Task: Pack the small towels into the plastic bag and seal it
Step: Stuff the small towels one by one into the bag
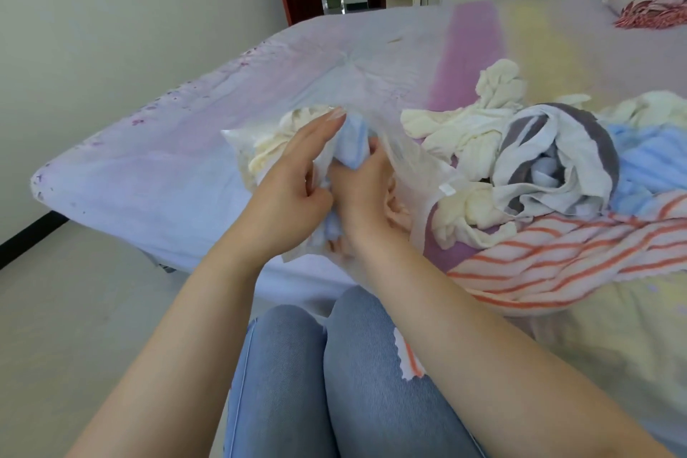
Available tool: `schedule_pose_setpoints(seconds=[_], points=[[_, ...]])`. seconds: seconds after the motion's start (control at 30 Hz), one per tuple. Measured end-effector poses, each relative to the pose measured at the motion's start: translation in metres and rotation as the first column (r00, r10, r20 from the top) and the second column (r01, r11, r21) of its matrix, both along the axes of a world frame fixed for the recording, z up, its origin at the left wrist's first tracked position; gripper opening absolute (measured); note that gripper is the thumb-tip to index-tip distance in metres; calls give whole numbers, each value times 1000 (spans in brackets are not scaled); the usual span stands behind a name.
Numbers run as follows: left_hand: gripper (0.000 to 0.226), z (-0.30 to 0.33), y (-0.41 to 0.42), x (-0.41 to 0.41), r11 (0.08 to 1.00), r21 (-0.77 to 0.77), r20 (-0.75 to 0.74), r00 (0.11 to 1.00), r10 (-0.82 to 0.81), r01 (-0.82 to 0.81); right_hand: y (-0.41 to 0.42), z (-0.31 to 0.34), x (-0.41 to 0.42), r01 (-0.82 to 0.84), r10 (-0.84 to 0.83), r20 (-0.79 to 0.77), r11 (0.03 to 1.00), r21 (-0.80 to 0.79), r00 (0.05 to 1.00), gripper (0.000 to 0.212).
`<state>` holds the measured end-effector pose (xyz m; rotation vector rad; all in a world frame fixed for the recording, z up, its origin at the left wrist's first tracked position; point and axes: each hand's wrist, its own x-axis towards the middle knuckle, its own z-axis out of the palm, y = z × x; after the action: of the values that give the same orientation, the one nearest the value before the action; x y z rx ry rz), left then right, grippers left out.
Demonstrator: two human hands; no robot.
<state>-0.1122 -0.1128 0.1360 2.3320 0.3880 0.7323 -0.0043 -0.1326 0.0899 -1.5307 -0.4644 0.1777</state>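
One blue towel is going into the plastic bag, which lies on the bed right in front of the person's knees, mouth towards them. The right hand has its grip curled round the blue towel and sits inside the bag's opening; the left hand lies along the bag's left side, fingers mostly straight and pressing on the film and the towel. I cannot tell whether its thumb pinches the bag's edge.

To do this step well, I judge the left hand should hold the mouth wide and steady while the right pushes the towel deep to the far end, flattening it so air and bulk don't gather near the opening. Keeping cloth clear of the rim strip will matter later for sealing.

Inside the bag, cream-coloured cloth already shows at the far left, and something peach shows near the mouth; how many pieces are in there is unclear through the film.

Just right of the bag a loose heap waits: cream towels, a grey and white one, more blue ones and an orange-striped cloth. So the packing looks well short of done, and the sealing not yet begun
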Motion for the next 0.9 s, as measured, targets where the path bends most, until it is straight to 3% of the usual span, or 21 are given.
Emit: schedule_pose_setpoints(seconds=[0.03, 0.1, 0.17, 0.27, 0.33, 0.4, 0.47, 0.6, 0.67, 0.77, 0.9], points=[[82, 2, -3, 1, 1000, -4, 5, 1000, 10, -10, 10, -1, 2, 62, -62, 25, 998, 0, 998, 28], [80, 7, -5, 3, 999, -8, 23, 999, 37, -37, 28, -12, 11, 32, -18, 92, 988, -150, 996, 62], [78, 12, -3, 3, 998, -11, 42, 998, 56, -55, 36, -28, 20, -9, 70, 158, 934, -356, 985, 76], [77, 13, 4, 3, 997, -29, 52, 996, 70, -69, 30, -41, 17, -7, 105, 292, 948, -319, 951, 88], [79, 11, 6, 5, 997, -51, 52, 996, 69, -66, 12, -45, 9, 47, 44, 365, 970, -237, 930, 77], [81, 10, 6, 8, 998, -37, 62, 997, 53, -51, -10, -55, 5, 124, -37, 498, 982, -143, 866, 49], [82, 10, 2, 11, 999, -41, 73, 997, 28, -25, -25, -61, 2, 105, 15, 626, 982, -155, 780, 36], [82, 11, -9, 14, 998, -58, 78, 997, -6, 11, 9, -61, 32, -79, 402, 531, 845, -529, 746, 64], [84, 10, -12, 15, 1000, -22, 66, 998, -16, 17, 35, -49, 57, -46, 409, 499, 805, -591, 764, 72], [84, 10, -12, 17, 1000, -6, 78, 997, -8, 9, 51, -31, 77, -42, 371, 333, 719, -693, 867, 74], [70, 3, -13, 23, 996, -89, 169, 986, -11, 26, 29, -46, 49, -158, 423, 325, 780, -606, 846, 72]])
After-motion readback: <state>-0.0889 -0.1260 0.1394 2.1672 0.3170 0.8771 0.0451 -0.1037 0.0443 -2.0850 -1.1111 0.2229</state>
